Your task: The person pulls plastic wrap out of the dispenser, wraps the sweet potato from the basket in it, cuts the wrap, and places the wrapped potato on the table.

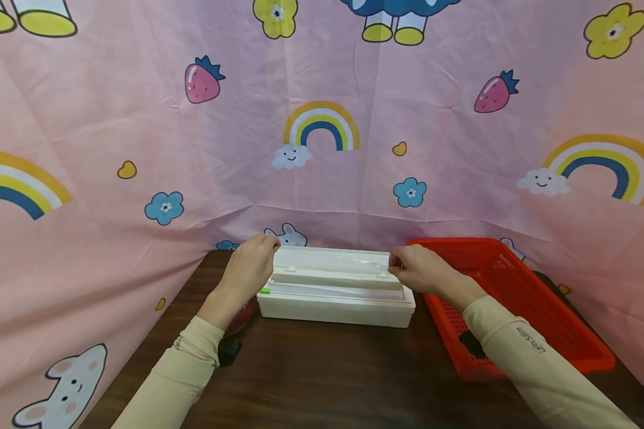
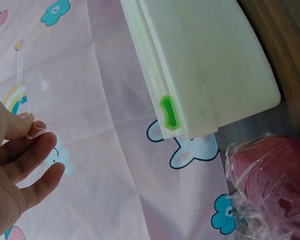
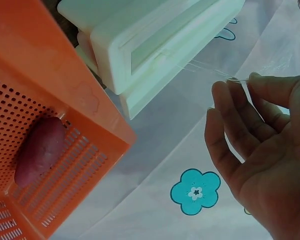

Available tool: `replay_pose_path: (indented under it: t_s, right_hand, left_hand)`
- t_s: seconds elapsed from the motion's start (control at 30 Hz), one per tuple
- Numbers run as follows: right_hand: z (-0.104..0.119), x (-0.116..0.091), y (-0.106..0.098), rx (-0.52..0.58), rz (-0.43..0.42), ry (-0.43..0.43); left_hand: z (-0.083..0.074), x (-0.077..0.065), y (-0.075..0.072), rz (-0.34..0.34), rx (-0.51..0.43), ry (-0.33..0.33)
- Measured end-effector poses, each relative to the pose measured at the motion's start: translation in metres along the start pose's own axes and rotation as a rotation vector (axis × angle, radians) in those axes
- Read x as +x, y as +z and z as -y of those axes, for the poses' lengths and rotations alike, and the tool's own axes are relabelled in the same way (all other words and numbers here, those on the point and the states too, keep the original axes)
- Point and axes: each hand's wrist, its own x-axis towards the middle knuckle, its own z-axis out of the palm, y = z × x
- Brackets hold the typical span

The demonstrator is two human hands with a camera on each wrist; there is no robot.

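A white cling film dispenser box (image 1: 335, 311) stands on the table, with a green slider (image 2: 168, 114) at its left end. Clear cling film (image 3: 210, 69) stretches up out of it between both hands. My left hand (image 1: 249, 268) pinches the film's left corner between thumb and fingertips, above the box's left end. At the other end my right hand (image 1: 424, 271) pinches the film's right corner, the remaining fingers loosely bent. A reddish thing wrapped in clear film (image 2: 275, 175) lies beside the box's left end, partly behind my left forearm in the head view.
An orange-red perforated basket (image 1: 542, 316) stands right of the box, close to its end. Inside it lies a reddish-purple sweet potato (image 3: 40, 152). Behind the table hangs a pink patterned cloth (image 1: 322, 190). The dark wooden tabletop (image 1: 343, 375) extends in front.
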Motion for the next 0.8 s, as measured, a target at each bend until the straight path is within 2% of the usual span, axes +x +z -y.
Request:
replay_pose_path:
  t_s: [0.4, 0.8]
  right_hand:
    - [0.003, -0.005, -0.005, -0.007, -0.033, 0.01]
    - [0.006, -0.009, -0.01, -0.04, -0.072, -0.006]
  left_hand:
    - [-0.005, 0.001, -0.008, -0.005, -0.008, -0.019]
    - [-0.007, 0.003, -0.013, -0.034, 0.017, -0.006]
